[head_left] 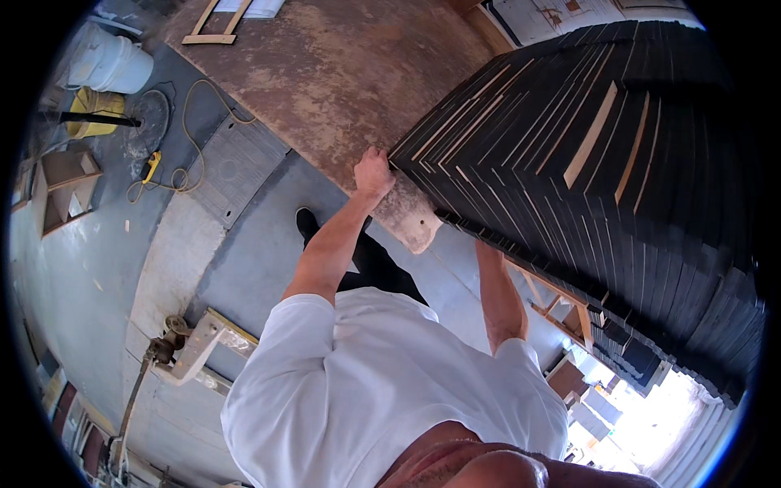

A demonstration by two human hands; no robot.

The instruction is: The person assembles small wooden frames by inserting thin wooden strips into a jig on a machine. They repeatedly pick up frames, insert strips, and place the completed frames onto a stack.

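A tall stack of thin black boards with pale edges showing between some layers stands at the right on a worn brown tabletop. At the near left corner of this stack is my left hand, its fingers curled in against the corner of a black board low in the stack. My right forearm reaches up to the stack's near side. The boards hide my right hand, so its fingers do not show.
On the tabletop's far left lies a small wooden frame. White buckets, a yellow bucket and a yellow cord are on the floor at left. A metal clamp-like fixture stands lower left, wooden frames under the stack.
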